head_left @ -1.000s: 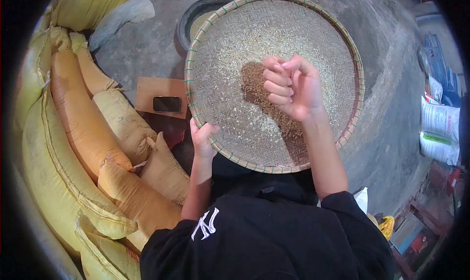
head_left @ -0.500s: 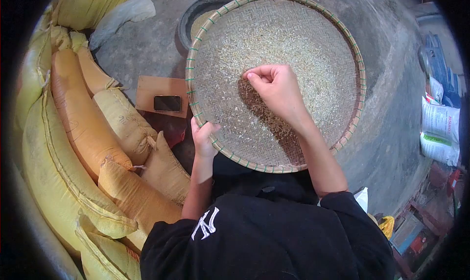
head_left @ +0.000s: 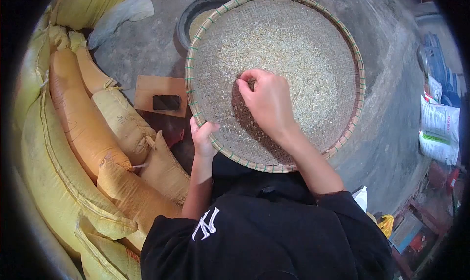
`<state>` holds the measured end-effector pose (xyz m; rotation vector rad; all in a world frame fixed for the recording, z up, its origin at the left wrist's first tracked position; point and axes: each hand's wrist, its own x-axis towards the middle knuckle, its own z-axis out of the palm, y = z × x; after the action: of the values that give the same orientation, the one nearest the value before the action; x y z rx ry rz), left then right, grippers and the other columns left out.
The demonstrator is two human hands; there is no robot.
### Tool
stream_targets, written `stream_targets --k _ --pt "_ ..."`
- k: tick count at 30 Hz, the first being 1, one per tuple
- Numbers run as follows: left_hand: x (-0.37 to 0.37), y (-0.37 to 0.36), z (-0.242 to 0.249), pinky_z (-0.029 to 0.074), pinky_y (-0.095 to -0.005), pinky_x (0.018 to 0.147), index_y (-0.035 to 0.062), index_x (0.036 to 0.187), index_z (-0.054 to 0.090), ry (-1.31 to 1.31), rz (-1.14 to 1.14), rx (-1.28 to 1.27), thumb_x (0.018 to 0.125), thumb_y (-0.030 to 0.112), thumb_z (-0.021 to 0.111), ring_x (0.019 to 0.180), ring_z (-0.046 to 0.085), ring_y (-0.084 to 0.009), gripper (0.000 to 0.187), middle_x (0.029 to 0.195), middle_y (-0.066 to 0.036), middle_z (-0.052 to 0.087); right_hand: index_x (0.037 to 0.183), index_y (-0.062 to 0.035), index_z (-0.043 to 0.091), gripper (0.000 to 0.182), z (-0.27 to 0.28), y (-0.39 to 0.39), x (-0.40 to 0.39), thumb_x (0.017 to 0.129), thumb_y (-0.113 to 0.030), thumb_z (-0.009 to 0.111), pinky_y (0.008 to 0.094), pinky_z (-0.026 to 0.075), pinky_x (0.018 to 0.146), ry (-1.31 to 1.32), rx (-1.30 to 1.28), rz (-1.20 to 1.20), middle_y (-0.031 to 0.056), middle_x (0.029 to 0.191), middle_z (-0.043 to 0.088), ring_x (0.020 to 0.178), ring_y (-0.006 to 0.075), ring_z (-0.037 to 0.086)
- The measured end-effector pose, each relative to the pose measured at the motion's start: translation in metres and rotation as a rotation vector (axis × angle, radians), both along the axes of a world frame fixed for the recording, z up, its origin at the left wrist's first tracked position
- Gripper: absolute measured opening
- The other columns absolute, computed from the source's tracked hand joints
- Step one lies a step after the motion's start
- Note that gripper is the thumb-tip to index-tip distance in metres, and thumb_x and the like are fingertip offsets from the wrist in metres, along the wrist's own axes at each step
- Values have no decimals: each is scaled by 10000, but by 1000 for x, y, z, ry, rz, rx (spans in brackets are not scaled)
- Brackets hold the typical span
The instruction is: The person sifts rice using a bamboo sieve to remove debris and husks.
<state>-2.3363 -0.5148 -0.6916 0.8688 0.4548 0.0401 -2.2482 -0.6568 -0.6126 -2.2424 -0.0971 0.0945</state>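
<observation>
A round woven winnowing basket (head_left: 361, 84) with a green-stitched rim takes up the middle of the view. Pale grain (head_left: 313, 59) is spread thinly across it, thickest at the centre and right. My left hand (head_left: 203, 137) grips the rim at the lower left, thumb over the edge and fingers mostly hidden below. Over the grain, left of centre, is my right hand (head_left: 267, 96), its thumb and forefinger curled together in a pinch. Whatever lies between those fingertips is too small to make out. A dark shadow falls on the basket beside this hand.
Behind the basket's left rim stands a dark tub (head_left: 183, 28) with grain in it. A phone (head_left: 166, 102) lies on a brown board (head_left: 144, 91). Full yellow and orange sacks (head_left: 81, 113) are piled along the left. At right is a white printed bag (head_left: 439, 128).
My right hand has shifted slightly left and down over the grain, its thumb and forefinger now more curved. My left hand keeps its hold on the basket rim.
</observation>
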Motion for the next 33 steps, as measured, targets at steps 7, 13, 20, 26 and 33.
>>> stream_targets --k 7,13,20,26,33 --pt "1 3 -2 455 -332 829 -24 1115 495 -38 -42 -18 631 -35 490 904 585 -214 484 1012 -109 594 785 7 640 122 -4 -5 5 785 -115 626 321 407 500 97 88 -23 78 554 541 497 187 502" --pt "1 2 1 457 -333 817 -21 1095 503 -37 -32 -15 635 -32 486 886 586 -212 460 986 -102 596 665 -88 414 185 -7 -58 22 828 -150 475 178 178 348 816 1447 -1 -69 515 291 403 21 234" --pt "1 1 -3 457 -329 806 -21 1085 506 -20 -10 13 635 -26 487 878 583 -206 450 980 -101 594 698 -56 501 187 2 -44 17 861 -149 492 198 200 355 662 1052 58 -73 512 341 421 9 271" --pt "4 -1 5 457 -315 792 -23 1083 509 -29 -45 0 627 -29 486 870 581 -194 457 979 -93 594 879 32 659 139 -16 -34 15 851 -86 591 185 271 457 242 340 85 -75 614 518 523 -10 363" --pt "1 2 -4 460 -321 794 -22 1085 510 -13 -35 12 626 -33 484 860 582 -196 460 968 -91 594 829 12 664 169 3 -27 11 788 -140 601 308 447 563 199 138 58 135 655 625 564 189 583"
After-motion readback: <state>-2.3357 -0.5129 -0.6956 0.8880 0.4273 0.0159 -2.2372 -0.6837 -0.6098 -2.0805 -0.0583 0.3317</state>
